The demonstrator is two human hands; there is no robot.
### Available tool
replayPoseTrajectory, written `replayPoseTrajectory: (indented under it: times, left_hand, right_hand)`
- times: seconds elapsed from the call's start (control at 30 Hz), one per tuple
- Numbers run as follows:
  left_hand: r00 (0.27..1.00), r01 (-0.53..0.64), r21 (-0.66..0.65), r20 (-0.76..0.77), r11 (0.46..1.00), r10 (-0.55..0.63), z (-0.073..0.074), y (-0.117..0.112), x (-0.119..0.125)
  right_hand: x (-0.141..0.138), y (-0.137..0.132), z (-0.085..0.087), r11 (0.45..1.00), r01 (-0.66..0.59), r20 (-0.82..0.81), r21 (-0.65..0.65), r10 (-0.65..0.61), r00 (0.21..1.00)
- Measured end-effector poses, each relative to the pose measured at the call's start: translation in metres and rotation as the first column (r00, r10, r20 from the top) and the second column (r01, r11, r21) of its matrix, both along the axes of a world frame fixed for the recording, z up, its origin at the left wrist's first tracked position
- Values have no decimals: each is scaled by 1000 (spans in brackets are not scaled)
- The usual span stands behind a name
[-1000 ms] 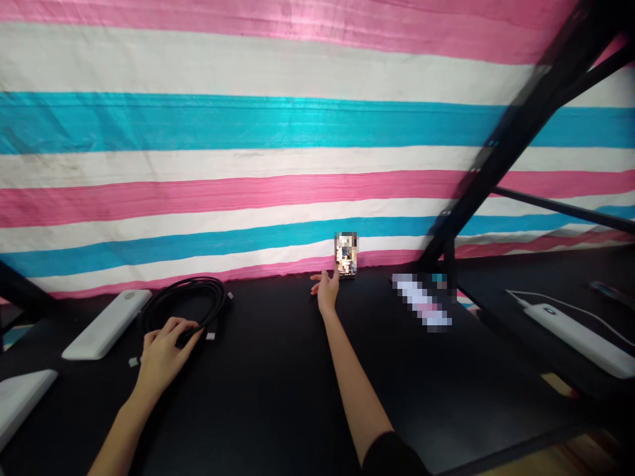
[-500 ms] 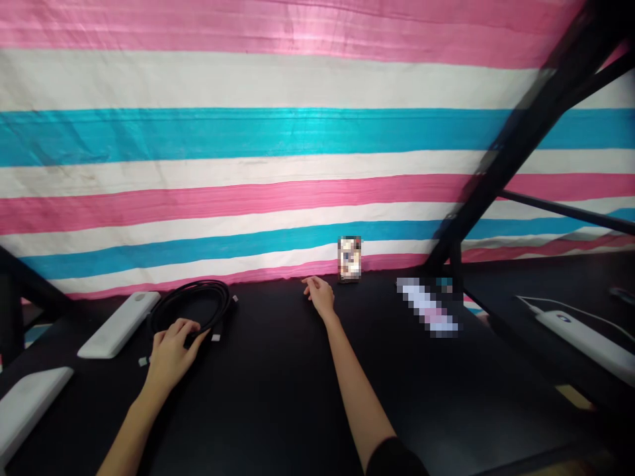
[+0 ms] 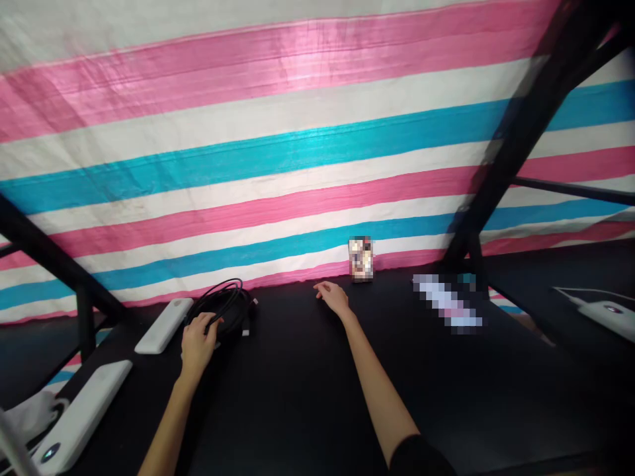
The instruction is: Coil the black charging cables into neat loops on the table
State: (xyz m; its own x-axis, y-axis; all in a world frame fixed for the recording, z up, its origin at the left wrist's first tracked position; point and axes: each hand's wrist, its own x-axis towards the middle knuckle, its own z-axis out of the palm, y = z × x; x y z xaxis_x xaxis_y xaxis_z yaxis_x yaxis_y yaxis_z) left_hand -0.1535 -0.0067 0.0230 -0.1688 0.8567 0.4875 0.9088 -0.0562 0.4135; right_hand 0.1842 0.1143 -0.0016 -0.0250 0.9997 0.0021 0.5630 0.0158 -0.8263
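My left hand [image 3: 199, 340] grips the near left side of a coiled black cable [image 3: 233, 307]. Some loops stand up from the black table while the others lie in a heap. Two light-coloured connector ends poke out on the coil's right. My fingertips are partly hidden by the cable. Farther right, my right hand [image 3: 333, 297] rests near the table's back edge, holding nothing, its fingers loosely bent and apart. The small pixelated upright card-like thing [image 3: 361, 259] is the closest item to it.
Two white power-bank-like blocks, one farther back [image 3: 163, 325] and one nearer [image 3: 86, 416], lie on the left. A pixelated flat strip [image 3: 449, 301] lies on the right. Another white device [image 3: 612, 317] with a cord sits at far right. Black frame bars [image 3: 520, 139] slant before a striped sheet [image 3: 297, 142].
The view has shifted left and tilted. My left hand has closed on the coil and raised some of its loops. My right hand has barely moved on the table.
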Motion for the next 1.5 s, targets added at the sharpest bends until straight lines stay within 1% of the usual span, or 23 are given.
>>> replayPoseTrajectory:
  times: [0.07,0.13,0.2,0.23,0.27,0.3,0.33,0.37,0.4,0.43,0.47,0.5,0.6,0.7,0.8,0.9,1.03,1.13,1.2,1.27,1.4,1.5]
  left_hand:
    - [999,-52,-11,14,999,52,14,6,-3]
    - [986,-163,-18,21,986,164,31,14,-5]
    - [960,-275,-33,47,961,276,48,21,-7]
    - [957,-279,-64,61,958,283,56,24,-7]
    - [969,-227,-122,73,966,237,63,25,-6]
    - [984,-135,-211,89,968,156,69,26,-5]
    - [993,-24,-316,99,948,58,73,25,-3]
    - [994,75,-417,102,906,-35,75,23,0]
    - [990,137,-496,98,858,-101,75,20,3]
    - [988,156,-546,82,823,-133,74,17,7]
    - [989,143,-570,58,809,-134,71,14,11]
    - [992,116,-573,33,811,-119,68,11,15]
    - [997,34,-524,-36,851,-62,55,7,27]
    - [992,-6,-486,-112,874,-55,42,8,40]
    - [982,1,-505,-165,863,-97,31,11,50]
    - [973,13,-534,-186,845,-133,24,13,51]
    - [967,45,-565,-182,824,-178,24,18,42]
    - [966,48,-584,-180,811,-187,29,18,38]
    - [967,39,-589,-180,807,-179,32,16,40]
    - [972,11,-577,-187,817,-145,33,12,48]
    - [956,-147,-470,-295,870,2,29,6,74]
    - [945,-209,-445,-322,871,62,26,7,85]
  right_hand:
    - [1,-2,5,994,-98,14,-52,99,995]
    - [2,-5,11,976,-198,10,-90,200,980]
    - [4,-8,17,954,-277,4,-114,279,960]
    - [6,-9,19,943,-307,5,-127,310,951]
    - [7,-10,21,932,-332,8,-143,337,941]
    - [8,-11,23,921,-354,14,-160,361,932]
    - [9,-11,25,910,-374,21,-178,383,923]
    - [10,-11,26,899,-392,28,-195,404,914]
    - [10,-11,26,889,-407,35,-211,423,905]
    - [10,-11,26,880,-420,43,-223,439,897]
    - [10,-11,26,872,-429,53,-234,452,890]
    - [10,-11,25,867,-436,66,-243,463,884]
    - [8,-10,23,857,-441,117,-265,482,868]
    - [5,-11,23,861,-416,185,-293,478,859]
    - [-1,-17,26,877,-363,271,-315,449,851]
    - [-8,-24,29,898,-305,353,-318,410,841]
    - [-17,-38,30,926,-246,430,-288,355,830]
    - [-24,-49,25,952,-191,477,-238,286,831]
    - [-29,-57,20,968,-157,499,-198,237,834]
    - [-32,-63,16,978,-136,517,-162,201,832]
    - [-32,-68,10,985,-128,547,-111,168,820]
    - [-29,-68,8,984,-144,535,-106,179,826]
